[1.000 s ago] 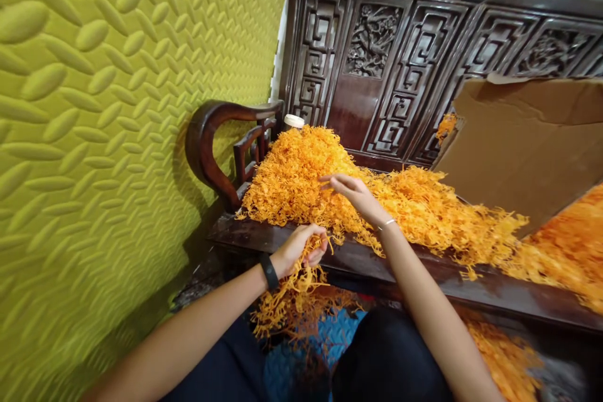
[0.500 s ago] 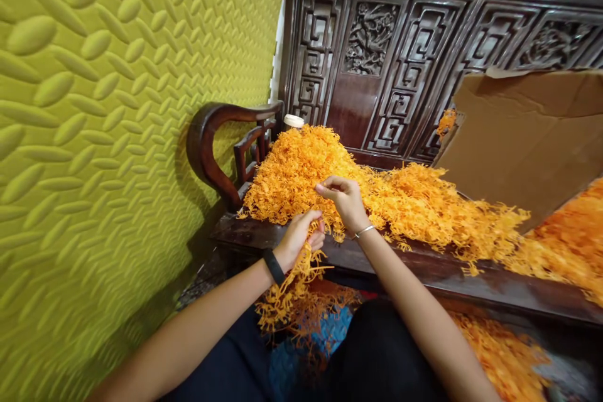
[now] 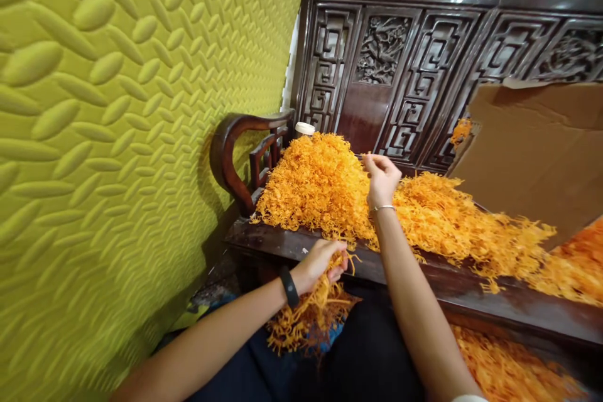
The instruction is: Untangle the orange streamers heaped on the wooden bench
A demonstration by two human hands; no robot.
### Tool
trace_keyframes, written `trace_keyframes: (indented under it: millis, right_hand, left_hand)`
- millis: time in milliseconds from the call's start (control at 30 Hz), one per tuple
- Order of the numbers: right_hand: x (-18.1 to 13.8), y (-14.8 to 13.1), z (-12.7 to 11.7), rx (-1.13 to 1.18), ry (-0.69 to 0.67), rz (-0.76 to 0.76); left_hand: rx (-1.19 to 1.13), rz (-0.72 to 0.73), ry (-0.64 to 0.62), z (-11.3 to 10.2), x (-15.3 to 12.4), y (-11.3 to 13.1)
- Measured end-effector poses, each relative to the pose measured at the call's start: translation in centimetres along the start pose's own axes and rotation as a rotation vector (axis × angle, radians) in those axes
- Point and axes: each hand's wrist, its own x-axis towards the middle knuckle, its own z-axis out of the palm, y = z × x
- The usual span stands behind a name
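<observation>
Head view showed the person seated facing a dark carved wooden bench [image 3: 424, 276] with a long mound of orange strands [image 3: 330, 188] heaped across its seat. The left hand [image 3: 323, 264] sat at the bench's near edge, its grip clamped on a bundle of strands [image 3: 308, 314] that hung below the fist toward the lap, long axis running roughly from 12 to 6 o'clock. The right hand [image 3: 381, 176] was raised over the mound, at about 1 o'clock from the left hand and well apart from it. Its fingertips [image 3: 370, 160] were pinched together, seemingly on a few thin strands, though these were too fine to make out with certainty.

The peak of the mound lay at about 9 o'clock from the right hand, just beside it, and at 12 o'clock from the left hand. The right hand was therefore the nearer one to the loose heap, while the left was already full.

A white-capped jar [image 3: 304, 129] stood behind the mound at the bench's armrest [image 3: 230, 151]. A sheet of cardboard [image 3: 532, 157] leaned against the carved backrest [image 3: 414, 63] at 3 o'clock. A yellow-green embossed wall [image 3: 117, 138] filled the 9 o'clock side.
</observation>
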Motion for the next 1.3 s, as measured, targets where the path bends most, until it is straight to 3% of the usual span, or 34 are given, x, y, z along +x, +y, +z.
trace_keyframes:
  millis: [133,233,467,533,667,733,900,1133,1300]
  right_hand:
    - [-0.1,2.9,-1.3,-0.114,-0.116,-0.033]
    - [-0.8,4.1,-1.8,-0.205,-0.208,-0.045]
    - [-1.4,3.1,-2.2,-0.341,-0.267,-0.106]
    - [-2.6,1.8,-2.2,-0.327,-0.376,-0.076]
    - [-5.8,-1.4,-2.0,-0.305,-0.777,0.0]
    - [-7.3,-2.4,-2.0,-0.367,-0.876,-0.034]
    - [-9.4,-1.9,-2.2,-0.475,-0.696,-0.032]
    - [-10.3,-1.1,-2.0,-0.33,-0.708,-0.01]
    - [-10.2,-2.2,-2.2,-0.023,-0.729,0.254]
  left_hand:
    - [0.022,0.046,0.039,-1.4,-0.1,0.7]
    - [0.01,0.06,-0.003,-2.6,0.2,1.8]
    - [-0.121,0.119,-0.008,-4.1,1.1,1.8]
    - [-0.136,0.154,0.018,-4.4,1.1,1.8]
    - [-0.178,0.186,0.085,-5.0,0.8,2.0]
    - [-0.22,0.179,0.123,-5.0,0.6,2.4]
    - [-0.242,0.208,0.145,-4.4,0.2,2.8]
    - [-0.123,0.27,0.09,-3.5,-0.4,2.7]
    - [0.019,0.244,0.136,-3.8,-1.0,3.2]
